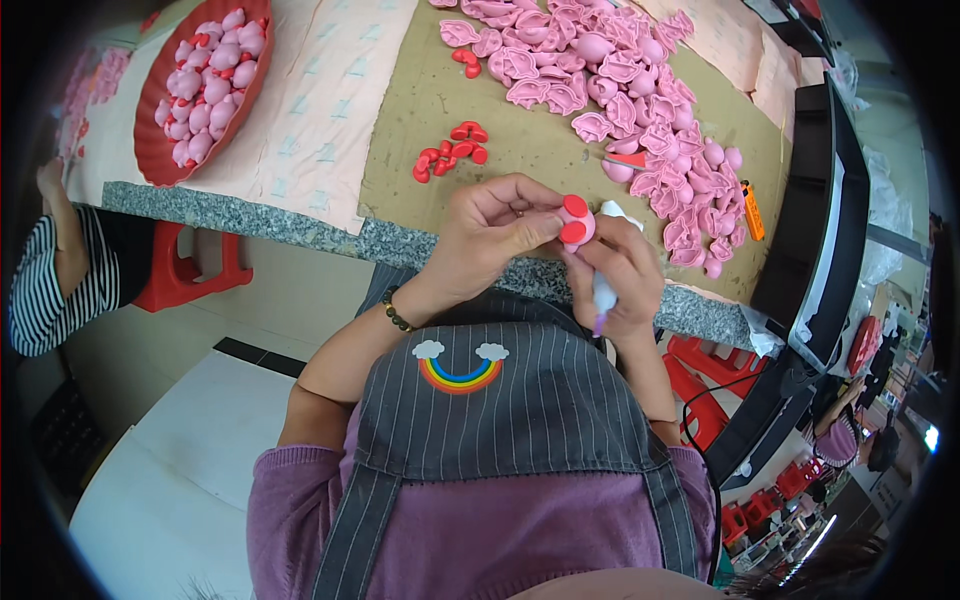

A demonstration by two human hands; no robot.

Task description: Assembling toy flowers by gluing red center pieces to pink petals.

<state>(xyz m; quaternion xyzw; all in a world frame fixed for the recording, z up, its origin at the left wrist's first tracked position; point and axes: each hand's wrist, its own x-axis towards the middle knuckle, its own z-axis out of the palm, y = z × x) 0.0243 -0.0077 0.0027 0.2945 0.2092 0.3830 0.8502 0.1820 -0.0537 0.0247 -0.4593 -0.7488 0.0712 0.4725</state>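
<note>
Over the near table edge, both hands pinch a small round pink plastic piece with two red oval parts on its front. My left hand has its thumb and fingertips closed at the piece's left side. My right hand grips the piece from the right and also keeps a white squeeze bottle with a purple tip in its palm, the tip pointing down. Several small red parts lie just beyond my left hand, with a few more red ones farther off.
A heap of pink plastic shells and round bodies spreads across the cardboard mat. An orange-handled tool lies at its right, by a black rack. At left stands a red fluted bowl of pink pieces; another person's arm is beyond.
</note>
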